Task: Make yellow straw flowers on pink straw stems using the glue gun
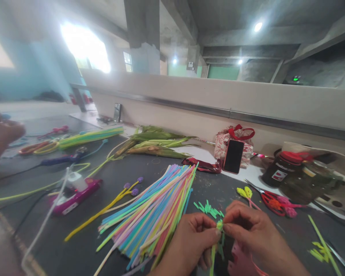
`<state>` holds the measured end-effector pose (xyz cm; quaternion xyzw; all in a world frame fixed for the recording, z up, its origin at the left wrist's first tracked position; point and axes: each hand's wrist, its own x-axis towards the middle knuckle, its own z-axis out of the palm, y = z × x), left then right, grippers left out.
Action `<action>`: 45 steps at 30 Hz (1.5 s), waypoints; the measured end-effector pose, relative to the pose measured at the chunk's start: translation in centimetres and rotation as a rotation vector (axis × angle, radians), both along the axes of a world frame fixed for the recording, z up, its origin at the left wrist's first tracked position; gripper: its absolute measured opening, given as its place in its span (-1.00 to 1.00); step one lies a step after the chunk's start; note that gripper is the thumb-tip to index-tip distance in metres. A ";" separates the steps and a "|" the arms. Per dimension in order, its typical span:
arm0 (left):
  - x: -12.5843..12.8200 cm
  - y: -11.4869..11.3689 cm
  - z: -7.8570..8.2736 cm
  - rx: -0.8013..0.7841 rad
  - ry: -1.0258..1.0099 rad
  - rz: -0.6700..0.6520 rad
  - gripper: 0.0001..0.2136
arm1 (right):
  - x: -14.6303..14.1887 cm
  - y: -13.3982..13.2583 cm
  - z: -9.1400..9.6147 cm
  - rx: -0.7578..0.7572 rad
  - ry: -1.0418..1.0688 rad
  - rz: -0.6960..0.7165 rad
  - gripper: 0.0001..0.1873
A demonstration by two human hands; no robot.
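Observation:
My left hand (pixel 193 237) pinches a yellow-green pipe cleaner (pixel 213 258) upright, with its lower end hanging below my fingers. At its top sits a small light-green tuft (pixel 219 224), and my right hand (pixel 251 232) grips it between thumb and fingertips. The fingers partly hide how the tuft is fixed. Just beyond my hands lie several short cut green pieces (pixel 208 209). To the left spreads a big bundle of pastel pipe cleaners (pixel 155 214). A yellow stem with purple balls (pixel 103 210) rests beside the bundle.
Red-handled scissors (pixel 271 202), a yellow looped piece (pixel 244 192) and yellow-green cut bits (pixel 319 252) lie right. Behind are a phone (pixel 233 156), dark bottle (pixel 283 168), glass jug (pixel 310 182) and corn husks (pixel 158 147). Left are a pink power strip (pixel 77 197) and another person's hand (pixel 2 134).

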<state>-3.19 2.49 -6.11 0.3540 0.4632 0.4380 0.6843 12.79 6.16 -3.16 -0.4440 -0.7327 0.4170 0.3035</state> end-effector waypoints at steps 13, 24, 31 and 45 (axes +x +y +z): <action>-0.1 -0.6 0.8 -0.003 -0.027 0.066 -0.89 | 0.3 0.2 0.0 -0.024 0.079 -0.062 -0.86; -0.7 -0.3 1.3 -0.070 -0.081 0.086 -0.91 | -0.3 0.0 -0.1 -0.092 0.005 -0.007 -0.80; -0.3 -0.8 1.7 0.008 0.063 0.118 -0.93 | -0.6 -0.2 0.0 -0.111 -0.015 0.012 -0.78; -0.7 0.1 0.6 -0.083 -0.166 -0.028 -0.82 | -0.7 -0.2 -0.9 -0.296 0.302 -0.076 -0.70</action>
